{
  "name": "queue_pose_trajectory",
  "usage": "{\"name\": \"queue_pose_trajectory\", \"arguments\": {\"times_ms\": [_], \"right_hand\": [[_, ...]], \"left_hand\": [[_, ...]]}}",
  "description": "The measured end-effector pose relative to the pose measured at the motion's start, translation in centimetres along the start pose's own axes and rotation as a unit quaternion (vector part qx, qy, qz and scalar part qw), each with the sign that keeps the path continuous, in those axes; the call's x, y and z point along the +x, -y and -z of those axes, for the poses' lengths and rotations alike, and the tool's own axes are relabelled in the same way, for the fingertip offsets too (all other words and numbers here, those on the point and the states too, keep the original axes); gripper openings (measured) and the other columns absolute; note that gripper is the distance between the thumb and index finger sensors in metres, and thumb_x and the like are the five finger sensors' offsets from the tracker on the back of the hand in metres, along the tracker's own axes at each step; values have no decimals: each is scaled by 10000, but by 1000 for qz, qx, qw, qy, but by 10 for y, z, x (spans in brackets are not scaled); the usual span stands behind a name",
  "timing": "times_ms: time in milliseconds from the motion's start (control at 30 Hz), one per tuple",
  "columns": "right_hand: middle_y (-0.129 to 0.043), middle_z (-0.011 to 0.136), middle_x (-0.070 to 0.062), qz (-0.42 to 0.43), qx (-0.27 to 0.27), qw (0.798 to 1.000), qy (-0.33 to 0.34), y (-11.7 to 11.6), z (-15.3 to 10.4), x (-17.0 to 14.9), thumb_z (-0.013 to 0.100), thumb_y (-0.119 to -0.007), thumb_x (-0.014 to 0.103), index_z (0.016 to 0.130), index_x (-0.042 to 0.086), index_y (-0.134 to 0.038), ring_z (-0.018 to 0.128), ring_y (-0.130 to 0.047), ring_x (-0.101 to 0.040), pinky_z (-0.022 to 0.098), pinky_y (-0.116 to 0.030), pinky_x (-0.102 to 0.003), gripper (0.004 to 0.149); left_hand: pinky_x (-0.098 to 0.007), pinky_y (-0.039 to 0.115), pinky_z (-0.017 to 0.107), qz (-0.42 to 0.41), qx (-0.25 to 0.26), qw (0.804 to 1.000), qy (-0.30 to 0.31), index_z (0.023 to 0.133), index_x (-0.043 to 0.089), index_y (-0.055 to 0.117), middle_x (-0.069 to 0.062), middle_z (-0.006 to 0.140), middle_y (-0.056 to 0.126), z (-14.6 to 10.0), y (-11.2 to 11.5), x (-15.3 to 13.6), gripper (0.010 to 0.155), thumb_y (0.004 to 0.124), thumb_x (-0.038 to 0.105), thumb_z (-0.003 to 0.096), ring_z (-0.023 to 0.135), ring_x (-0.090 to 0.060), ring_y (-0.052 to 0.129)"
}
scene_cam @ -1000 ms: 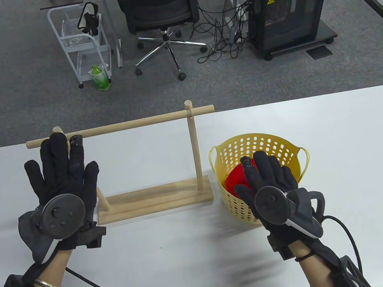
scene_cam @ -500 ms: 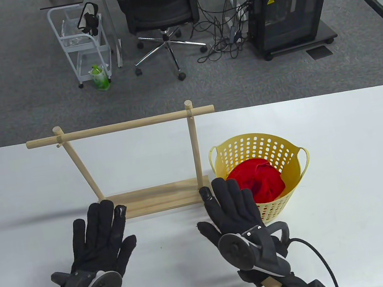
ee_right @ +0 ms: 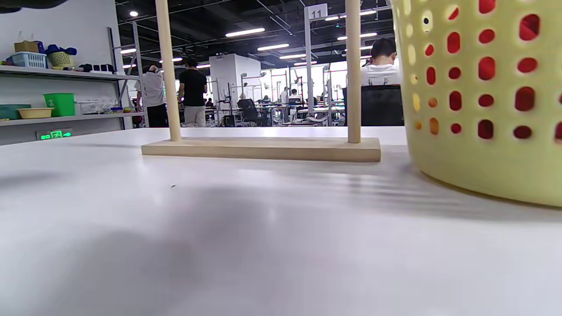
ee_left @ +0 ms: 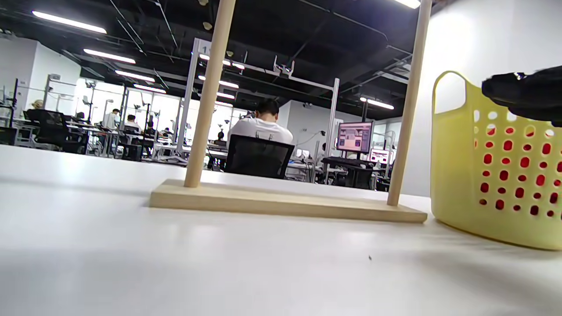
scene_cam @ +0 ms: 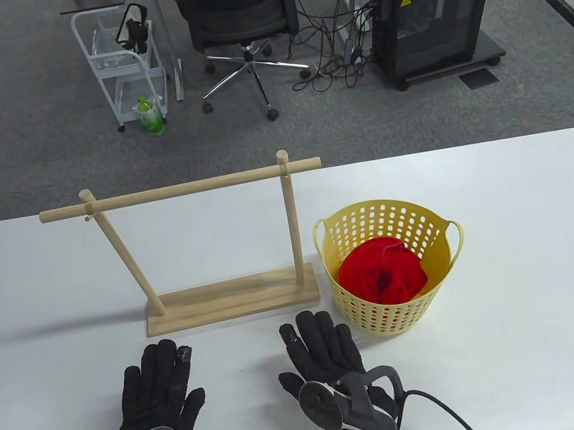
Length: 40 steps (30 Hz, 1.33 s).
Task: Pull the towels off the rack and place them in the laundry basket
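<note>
The wooden rack stands bare on the white table, with nothing hanging from its bar; its base shows in both wrist views. To its right is the yellow perforated laundry basket, with a red towel bunched inside. My left hand lies flat on the table in front of the rack, fingers straight, holding nothing. Just in front of the basket my right hand lies flat too, also empty.
The white table reaches out to the right of the basket and in front of the rack. Beyond its far edge on the floor stand an office chair, a white trolley and a black computer case.
Both hands have drawn back toward me: the left came away from the rack's bar, the right came off the red towel in the basket, and both now rest flat on the table.
</note>
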State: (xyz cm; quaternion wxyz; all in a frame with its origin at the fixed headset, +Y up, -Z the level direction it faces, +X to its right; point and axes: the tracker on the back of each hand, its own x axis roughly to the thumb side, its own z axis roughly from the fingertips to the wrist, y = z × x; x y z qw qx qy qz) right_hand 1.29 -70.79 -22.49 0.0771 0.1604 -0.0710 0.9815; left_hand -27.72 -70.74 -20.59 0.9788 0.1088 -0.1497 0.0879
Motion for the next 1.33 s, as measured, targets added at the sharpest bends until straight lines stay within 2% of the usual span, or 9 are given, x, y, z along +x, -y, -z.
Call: {"name": "queue_pose_trajectory", "arguments": {"times_ms": [200,300,567,1333], "right_hand": [[-157,1238,-111,4,5,1000,6,-9,-3,-4,617,-471,553,1226,223,-281,1126,-217,-377,841,-262,-529,718],[-152,1236,-113,5,12,1000,16,-14,-4,-2,615,-475,557,1224,225,-278,1124,-211,-377,840,-259,-530,722],[-148,1233,-117,9,20,999,25,-15,-4,-4,613,-476,560,1223,220,-274,1120,-211,-381,836,-257,-532,727],[-156,1233,-124,13,30,999,23,-16,-6,-6,613,-475,558,1223,214,-285,1119,-216,-387,834,-260,-536,726]], "left_hand": [[-466,132,895,-1,-21,1000,8,1252,268,274,12,1326,180,1,8,0,685,431,541,644,1224,-247,158],[-461,112,892,-7,-48,999,12,1248,276,243,26,1321,148,3,14,-3,692,430,548,639,1221,-236,129],[-456,101,889,-23,-80,997,7,1243,285,227,28,1315,125,7,23,-9,689,430,547,639,1216,-231,106],[-457,99,887,-20,-76,997,8,1242,283,230,25,1314,129,5,24,-10,697,434,557,634,1214,-234,109]]}}
